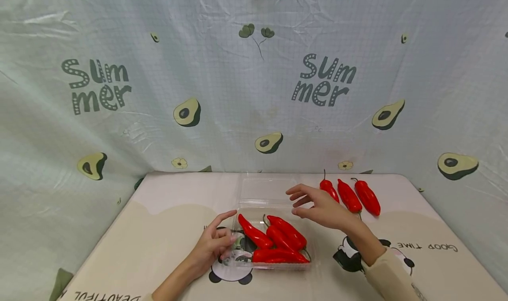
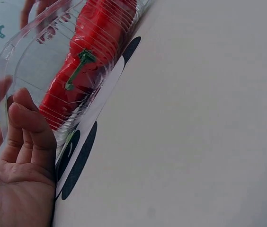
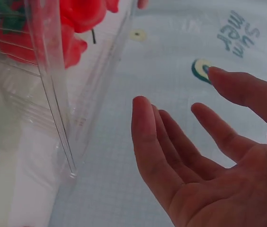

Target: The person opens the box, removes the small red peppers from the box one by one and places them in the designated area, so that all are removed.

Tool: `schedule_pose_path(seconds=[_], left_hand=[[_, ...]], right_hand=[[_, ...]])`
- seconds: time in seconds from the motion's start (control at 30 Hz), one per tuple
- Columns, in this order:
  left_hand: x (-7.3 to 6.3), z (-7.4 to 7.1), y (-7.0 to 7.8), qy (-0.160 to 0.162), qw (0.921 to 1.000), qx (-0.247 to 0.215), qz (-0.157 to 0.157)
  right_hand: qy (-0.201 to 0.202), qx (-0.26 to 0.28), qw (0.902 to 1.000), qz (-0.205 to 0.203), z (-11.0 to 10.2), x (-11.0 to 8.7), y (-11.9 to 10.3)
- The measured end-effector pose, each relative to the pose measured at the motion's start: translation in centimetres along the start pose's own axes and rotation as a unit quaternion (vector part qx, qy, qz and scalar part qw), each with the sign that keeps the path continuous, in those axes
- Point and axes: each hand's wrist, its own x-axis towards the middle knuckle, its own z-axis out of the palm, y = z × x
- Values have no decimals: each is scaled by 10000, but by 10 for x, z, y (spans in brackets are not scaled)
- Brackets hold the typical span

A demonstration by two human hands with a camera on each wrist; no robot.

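A clear plastic clamshell container (image 1: 283, 266) stands on the table with its lid (image 1: 270, 188) folded back. Several red chili peppers (image 1: 281, 256) lie inside it, some with green stems. My left hand (image 1: 214, 244) is at the container's left side, bent fingers and thumb holding its rim; the left wrist view shows the fingertips against the clear wall (image 2: 34, 71). Over the container's back right corner hovers my right hand (image 1: 319, 207), fingers loosely bent and apart. The right wrist view shows nothing between its thumb and fingers (image 3: 145, 123).
Three more red chili peppers (image 1: 349, 196) lie at the back right of the table, the leftmost partly hidden by the right hand. The tablecloth (image 1: 170, 235) carries panda prints and lettering. A pale curtain (image 1: 222, 89) with avocado prints hangs behind the table and along its sides.
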Motion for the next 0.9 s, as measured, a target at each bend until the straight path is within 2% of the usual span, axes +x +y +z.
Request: schedule_pose_path(seconds=[0.2,0.43,0.77,0.9], left_hand=[[1,1,2,31,10000,28,-40],[2,1,3,54,10000,27,-67],[0,1,0,27,10000,-5,-29],[0,0,1,12,10000,18,-14]], right_hand=[[-708,-232,9970,195,9,14,-4],[-1342,-660,9867,643,20,27,-13],[-1824,-972,9685,1387,37,34,-19],[-1906,-1054,9639,1532,42,36,-17]])
